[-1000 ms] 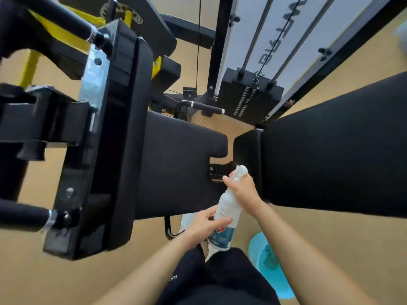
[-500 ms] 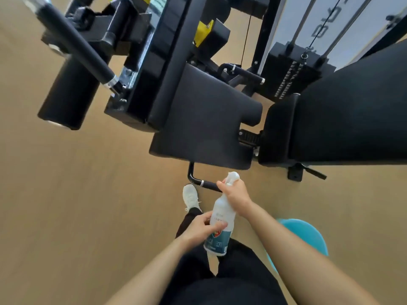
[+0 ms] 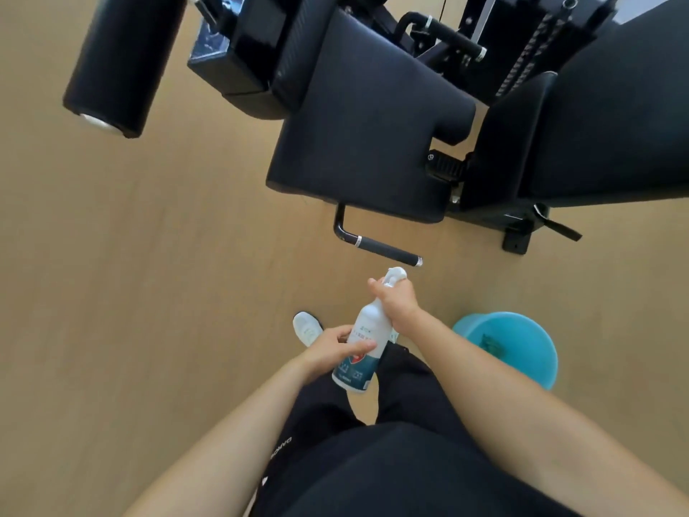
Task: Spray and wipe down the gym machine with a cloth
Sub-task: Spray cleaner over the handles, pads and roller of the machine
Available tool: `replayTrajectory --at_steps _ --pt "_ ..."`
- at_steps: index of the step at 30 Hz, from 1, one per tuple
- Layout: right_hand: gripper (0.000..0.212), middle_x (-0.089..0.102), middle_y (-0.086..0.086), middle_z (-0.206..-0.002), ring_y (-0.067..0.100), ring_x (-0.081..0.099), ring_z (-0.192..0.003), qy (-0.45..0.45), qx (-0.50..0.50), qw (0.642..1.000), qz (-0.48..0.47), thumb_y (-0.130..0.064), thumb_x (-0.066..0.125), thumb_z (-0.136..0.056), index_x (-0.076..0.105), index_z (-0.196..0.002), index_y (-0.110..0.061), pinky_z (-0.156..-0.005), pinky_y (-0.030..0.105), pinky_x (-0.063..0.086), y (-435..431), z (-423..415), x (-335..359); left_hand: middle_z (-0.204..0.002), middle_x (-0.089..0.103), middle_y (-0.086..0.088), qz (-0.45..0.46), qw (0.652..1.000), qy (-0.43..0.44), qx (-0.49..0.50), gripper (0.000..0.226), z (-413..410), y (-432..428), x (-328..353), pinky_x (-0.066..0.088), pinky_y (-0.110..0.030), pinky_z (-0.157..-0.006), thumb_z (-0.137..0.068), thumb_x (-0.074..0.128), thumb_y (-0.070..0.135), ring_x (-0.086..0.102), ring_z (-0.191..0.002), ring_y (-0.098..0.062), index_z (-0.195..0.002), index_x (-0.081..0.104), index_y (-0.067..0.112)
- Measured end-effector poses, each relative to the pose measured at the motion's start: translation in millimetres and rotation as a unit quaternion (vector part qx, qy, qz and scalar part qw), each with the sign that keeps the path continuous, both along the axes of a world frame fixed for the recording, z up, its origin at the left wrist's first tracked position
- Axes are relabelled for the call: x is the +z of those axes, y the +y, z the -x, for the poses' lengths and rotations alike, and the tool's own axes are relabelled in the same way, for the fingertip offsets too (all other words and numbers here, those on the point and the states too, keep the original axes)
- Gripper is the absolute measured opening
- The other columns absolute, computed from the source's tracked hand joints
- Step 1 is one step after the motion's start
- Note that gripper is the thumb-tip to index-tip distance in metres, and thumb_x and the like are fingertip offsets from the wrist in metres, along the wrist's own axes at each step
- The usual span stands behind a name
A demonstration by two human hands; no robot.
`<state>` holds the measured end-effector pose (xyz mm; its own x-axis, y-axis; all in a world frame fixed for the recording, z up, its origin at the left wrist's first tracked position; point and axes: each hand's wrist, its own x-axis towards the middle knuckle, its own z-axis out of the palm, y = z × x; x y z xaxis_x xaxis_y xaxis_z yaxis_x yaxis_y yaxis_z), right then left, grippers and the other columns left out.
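A white spray bottle (image 3: 363,339) with a teal label is upright in front of my waist. My left hand (image 3: 335,347) grips its body low down. My right hand (image 3: 395,300) is wrapped round its neck just under the white nozzle. The black gym machine fills the top of the view, with its padded seat (image 3: 365,121) above my hands and the backrest pad (image 3: 604,117) to the right. A black side handle (image 3: 380,250) sticks out below the seat, a short way above the nozzle. A cloth lies inside the blue bucket (image 3: 522,345), dark and hard to make out.
The blue bucket stands on the tan wooden floor at my right leg. A black roller pad (image 3: 119,61) hangs at the upper left. The weight stack (image 3: 537,42) and frame are at the top right. My white shoe (image 3: 307,328) shows under my left hand.
The view has pulled back and tilted down, so the machine is now farther up the frame. Both hands keep their hold on the bottle, which has come away from the seat.
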<state>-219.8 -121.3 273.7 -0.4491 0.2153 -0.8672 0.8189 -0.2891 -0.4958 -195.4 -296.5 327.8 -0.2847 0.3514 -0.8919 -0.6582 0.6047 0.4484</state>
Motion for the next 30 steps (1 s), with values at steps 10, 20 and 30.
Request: replayTrajectory --at_steps 10,20,30 --pt "0.02 0.062 0.006 -0.081 0.026 0.061 -0.079 -0.055 -0.097 0.992 -0.052 -0.02 0.073 -0.091 0.057 -0.08 -0.017 -0.086 0.044 0.057 16 -25 -11 -0.104 0.078 0.006 -0.002 1.0 -0.008 -0.023 0.039 -7 11 -11 0.058 -0.044 -0.099 -0.081 0.078 0.06 0.076 -0.097 -0.013 -0.107 0.073 0.031" --pt "0.023 0.06 0.006 -0.082 0.024 0.059 -0.074 -0.029 -0.086 0.995 0.026 -0.021 0.079 -0.089 0.057 -0.084 -0.018 -0.078 0.044 0.055 32 -22 -9 -0.107 0.078 0.004 -0.006 1.0 0.003 -0.017 0.048 -9 19 -13 0.057 -0.042 -0.099 -0.079 0.078 0.062 0.075 -0.099 -0.013 -0.113 0.071 0.029" --pt "0.017 0.057 0.003 -0.08 0.018 0.055 -0.071 0.006 -0.051 0.998 0.028 -0.02 0.072 -0.094 0.056 -0.089 -0.017 -0.068 0.033 0.049 6 4 -4 -0.109 0.077 0.006 0.0 1.0 0.002 0.013 0.045 6 -3 -8 0.058 -0.037 -0.096 -0.085 0.076 0.055 0.074 -0.101 -0.011 -0.118 0.069 0.027"
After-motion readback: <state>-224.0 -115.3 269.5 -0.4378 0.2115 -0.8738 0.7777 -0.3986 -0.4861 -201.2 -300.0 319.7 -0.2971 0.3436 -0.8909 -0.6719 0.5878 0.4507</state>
